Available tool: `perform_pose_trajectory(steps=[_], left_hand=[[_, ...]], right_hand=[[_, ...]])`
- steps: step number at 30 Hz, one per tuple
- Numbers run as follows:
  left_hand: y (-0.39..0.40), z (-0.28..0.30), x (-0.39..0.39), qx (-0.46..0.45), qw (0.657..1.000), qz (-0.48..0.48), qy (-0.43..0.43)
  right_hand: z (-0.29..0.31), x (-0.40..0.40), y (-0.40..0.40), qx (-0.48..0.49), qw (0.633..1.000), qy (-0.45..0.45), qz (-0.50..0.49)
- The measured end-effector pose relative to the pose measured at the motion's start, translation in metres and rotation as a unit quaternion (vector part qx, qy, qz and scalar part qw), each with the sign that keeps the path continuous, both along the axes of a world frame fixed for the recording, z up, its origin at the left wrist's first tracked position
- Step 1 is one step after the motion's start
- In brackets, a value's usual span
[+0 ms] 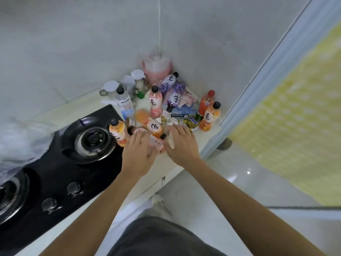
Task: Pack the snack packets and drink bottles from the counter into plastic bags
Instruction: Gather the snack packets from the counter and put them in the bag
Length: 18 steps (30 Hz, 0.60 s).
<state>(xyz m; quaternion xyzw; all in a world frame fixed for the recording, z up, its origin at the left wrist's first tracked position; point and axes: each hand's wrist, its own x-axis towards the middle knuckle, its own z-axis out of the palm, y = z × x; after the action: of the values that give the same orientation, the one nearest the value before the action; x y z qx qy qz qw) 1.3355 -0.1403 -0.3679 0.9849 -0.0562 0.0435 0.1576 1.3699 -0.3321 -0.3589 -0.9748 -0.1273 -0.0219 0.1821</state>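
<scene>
The left hand (pixel 139 152) curls over a lying pink bottle (pixel 156 143), while the right hand (pixel 181 145) lies flat with fingers apart beside it. Beyond the fingers lie an orange bottle (pixel 148 123) and snack packets (pixel 186 122), partly hidden. A stove (pixel 55 163) is left of the left hand; what the right palm covers is unclear.

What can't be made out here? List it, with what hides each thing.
- Head view: what the left hand touches; its own back hides the fingers.
- Head view: snack packets, too small and blurred to read or count.
- Head view: plastic bag, cut off by the left edge and blurred.
</scene>
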Motion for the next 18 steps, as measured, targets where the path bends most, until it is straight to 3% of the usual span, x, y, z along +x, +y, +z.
perform_pose_trajectory(steps=[9,18], left_hand=[[-0.042,-0.053,0.118,-0.037,0.994,-0.007,0.104],[-0.075,-0.076,0.166,-0.049,0.987,0.001,0.156]], right_hand=[[-0.04,0.096,-0.065,-0.042,0.993,0.102,-0.049],[-0.088,0.148,-0.084,-0.078,0.975,0.206,-0.004]])
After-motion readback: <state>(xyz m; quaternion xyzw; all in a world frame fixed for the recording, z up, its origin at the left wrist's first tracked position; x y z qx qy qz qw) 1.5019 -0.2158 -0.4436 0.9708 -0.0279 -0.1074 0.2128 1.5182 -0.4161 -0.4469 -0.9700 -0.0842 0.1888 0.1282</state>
